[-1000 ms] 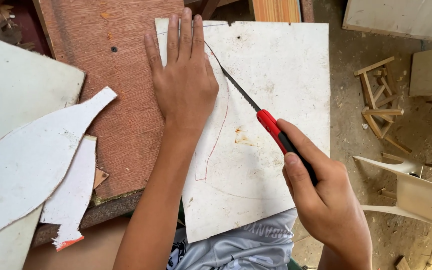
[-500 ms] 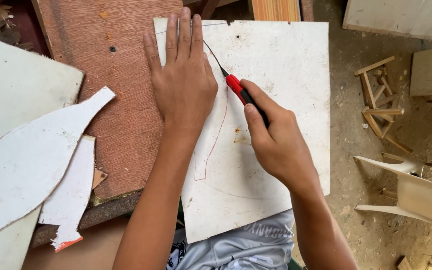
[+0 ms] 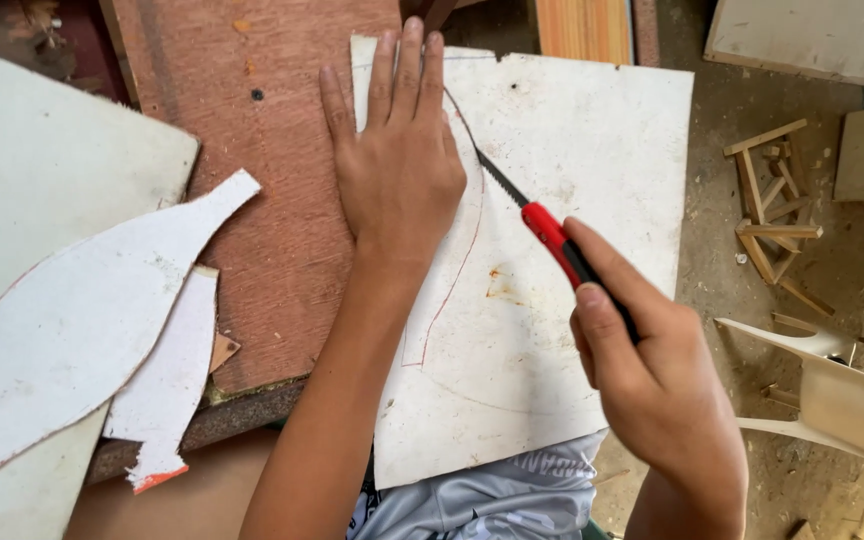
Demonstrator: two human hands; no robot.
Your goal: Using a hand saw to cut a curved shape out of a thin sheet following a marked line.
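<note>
My left hand lies flat, fingers spread, on a white board marked with a thin curved pencil line. The board juts out over a reddish-brown plywood bench toward my lap. My right hand grips the red and black handle of a small hand saw. Its thin dark blade runs up and left into the board, right beside my left hand's edge along the drawn curve.
A cut-out white leaf-shaped piece and a narrower white offcut lie at the left on the bench. A large white panel lies under them. On the dusty floor at right are a small wooden frame and a white plastic chair.
My right hand pushed the saw up into the board half a second ago and has now drawn it back down and right. My left hand has stayed put.
</note>
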